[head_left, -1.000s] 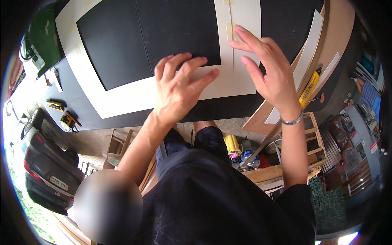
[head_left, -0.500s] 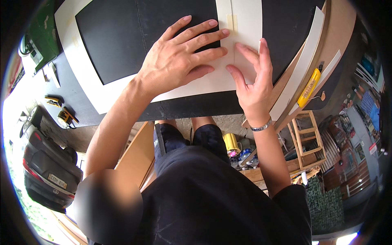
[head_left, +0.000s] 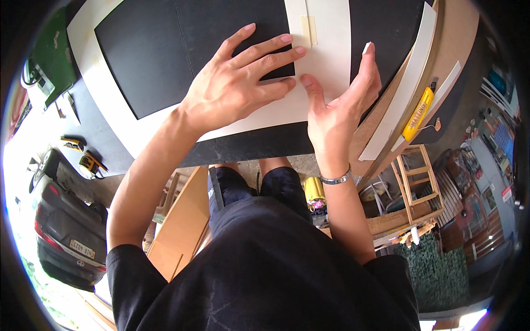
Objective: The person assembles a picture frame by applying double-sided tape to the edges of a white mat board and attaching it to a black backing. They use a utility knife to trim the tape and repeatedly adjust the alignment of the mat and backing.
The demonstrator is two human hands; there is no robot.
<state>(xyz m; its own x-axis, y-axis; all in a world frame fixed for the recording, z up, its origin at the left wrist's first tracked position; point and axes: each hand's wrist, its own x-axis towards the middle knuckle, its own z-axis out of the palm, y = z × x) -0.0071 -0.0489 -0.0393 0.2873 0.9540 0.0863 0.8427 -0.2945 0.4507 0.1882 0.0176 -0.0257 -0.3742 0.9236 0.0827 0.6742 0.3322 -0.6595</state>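
A white picture mat [head_left: 329,83] with a large rectangular window lies on a black work surface [head_left: 254,149]. Pale tape [head_left: 308,31] bridges a seam in its right strip. My left hand [head_left: 234,80] is spread over the mat's lower right inside corner, fingers stretched across the window's edge and nothing held. At the mat's lower right corner, my right hand [head_left: 338,113] is turned on its side, with its thumb on or just above the white strip and its fingers extended together. No object shows in it; the lower fingers are partly hidden.
A yellow-handled cutter [head_left: 418,115] and long white offcuts [head_left: 397,91] lie along the right. A tape measure [head_left: 90,164] and a small yellow-black tool [head_left: 72,143] sit at the left edge. Below are a wooden frame [head_left: 417,182], a tan board [head_left: 179,226] and a yellow mug [head_left: 314,189].
My right hand has rolled onto its side, its fingers lifting away from the seam and moving right. My left hand stays over the same corner. The whole view has shifted slightly.
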